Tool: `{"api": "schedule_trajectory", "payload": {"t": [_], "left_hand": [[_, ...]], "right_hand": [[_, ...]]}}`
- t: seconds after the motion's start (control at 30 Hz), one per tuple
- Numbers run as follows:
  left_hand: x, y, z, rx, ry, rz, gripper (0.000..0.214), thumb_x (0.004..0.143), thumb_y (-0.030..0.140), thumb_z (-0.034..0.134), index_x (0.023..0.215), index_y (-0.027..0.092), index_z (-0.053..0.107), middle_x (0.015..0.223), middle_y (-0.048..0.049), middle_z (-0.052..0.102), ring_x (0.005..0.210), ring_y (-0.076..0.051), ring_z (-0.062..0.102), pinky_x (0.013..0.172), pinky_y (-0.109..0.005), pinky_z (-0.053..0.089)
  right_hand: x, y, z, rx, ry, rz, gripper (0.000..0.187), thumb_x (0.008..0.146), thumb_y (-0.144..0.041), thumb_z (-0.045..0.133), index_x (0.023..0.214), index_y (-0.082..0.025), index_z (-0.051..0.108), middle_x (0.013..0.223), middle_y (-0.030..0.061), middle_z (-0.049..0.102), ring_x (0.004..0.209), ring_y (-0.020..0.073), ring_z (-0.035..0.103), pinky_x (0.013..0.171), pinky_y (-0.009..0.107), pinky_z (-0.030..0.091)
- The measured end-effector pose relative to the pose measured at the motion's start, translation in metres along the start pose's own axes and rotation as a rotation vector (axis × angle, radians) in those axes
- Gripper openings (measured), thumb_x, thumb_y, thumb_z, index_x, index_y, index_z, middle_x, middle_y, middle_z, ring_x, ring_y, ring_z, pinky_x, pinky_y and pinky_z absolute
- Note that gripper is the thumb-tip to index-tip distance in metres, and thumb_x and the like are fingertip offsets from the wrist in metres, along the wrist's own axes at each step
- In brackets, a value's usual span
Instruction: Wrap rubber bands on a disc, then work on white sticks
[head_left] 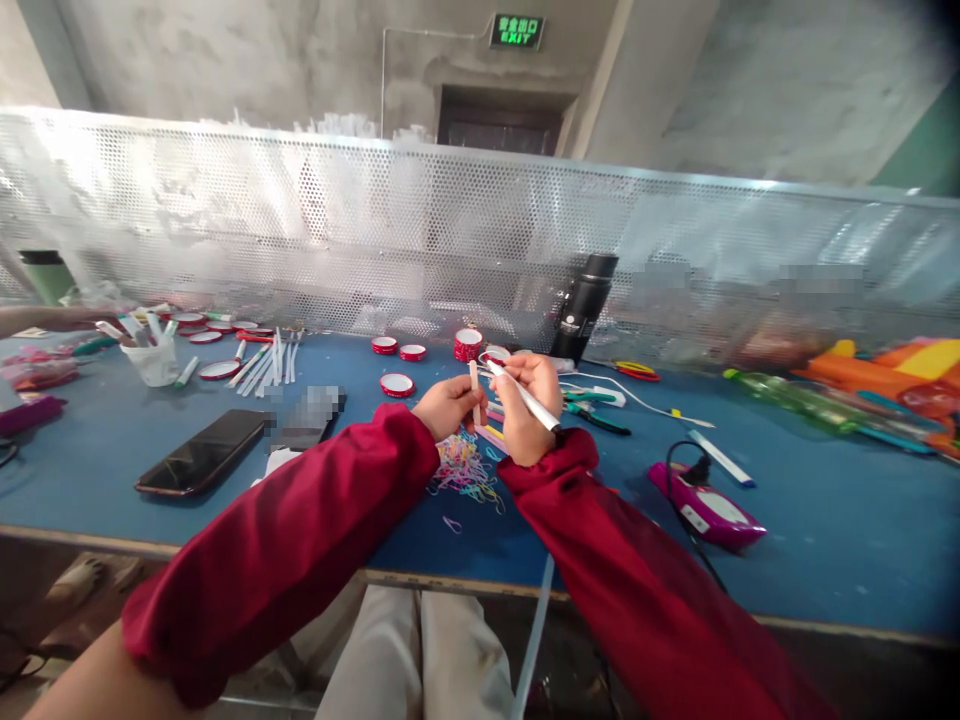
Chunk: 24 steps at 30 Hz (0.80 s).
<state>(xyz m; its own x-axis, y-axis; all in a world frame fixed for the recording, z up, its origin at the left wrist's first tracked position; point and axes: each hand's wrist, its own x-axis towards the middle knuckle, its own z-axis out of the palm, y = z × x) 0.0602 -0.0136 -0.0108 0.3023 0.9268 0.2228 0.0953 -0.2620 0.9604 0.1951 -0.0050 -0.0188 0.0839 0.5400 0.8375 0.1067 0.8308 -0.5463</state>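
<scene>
Just above the middle of the blue table, the left hand pinches a pale flat stick between thumb and fingers, holding it close to upright. To its right, the right hand grips a white marker slantwise, its tip up at the left, beside the upper part of the stick; whether the two touch, I cannot tell. Both forearms wear dark red sleeves.

Below the hands, on the near side, lies a loose heap of coloured rubber bands, with one purple loop apart from it and nearer the table edge. Beyond the hands stand a red tin and, farther right, a black bottle. A shallow red-rimmed lid lies left of the left hand.

Farther left, a white cup holds several markers, and a dark phone lies nearer. At the far left, another person's arm reaches over the table. On the right are green-handled pliers, a purple device with a black cable, and an orange object. A perforated metal screen runs along the far side.
</scene>
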Motion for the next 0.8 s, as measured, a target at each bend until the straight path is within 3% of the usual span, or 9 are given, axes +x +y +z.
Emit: {"api": "schedule_trajectory", "payload": {"t": [0.23, 0.8], "left_hand": [[0.0009, -0.0023, 0.0004, 0.033, -0.016, 0.015, 0.014, 0.091, 0.020, 0.045, 0.080, 0.016, 0.051, 0.064, 0.0018, 0.059, 0.043, -0.006, 0.051, 0.039, -0.017, 0.034], [-0.0004, -0.0007, 0.0022, 0.011, -0.021, -0.013, 0.015, 0.093, 0.017, 0.044, 0.081, 0.015, 0.052, 0.064, 0.0014, 0.059, 0.042, -0.005, 0.051, 0.040, -0.017, 0.039]], "right_hand": [[-0.0010, 0.0017, 0.0004, -0.125, -0.012, -0.012, 0.009, 0.087, -0.029, 0.059, 0.083, -0.021, 0.059, 0.073, 0.0003, 0.063, 0.065, 0.0157, 0.061, 0.061, 0.029, 0.048], [0.0005, 0.0022, -0.0003, -0.184, -0.006, 0.021, 0.012, 0.086, -0.031, 0.059, 0.080, -0.020, 0.057, 0.068, -0.0002, 0.062, 0.058, 0.0142, 0.057, 0.054, 0.027, 0.044]]}}
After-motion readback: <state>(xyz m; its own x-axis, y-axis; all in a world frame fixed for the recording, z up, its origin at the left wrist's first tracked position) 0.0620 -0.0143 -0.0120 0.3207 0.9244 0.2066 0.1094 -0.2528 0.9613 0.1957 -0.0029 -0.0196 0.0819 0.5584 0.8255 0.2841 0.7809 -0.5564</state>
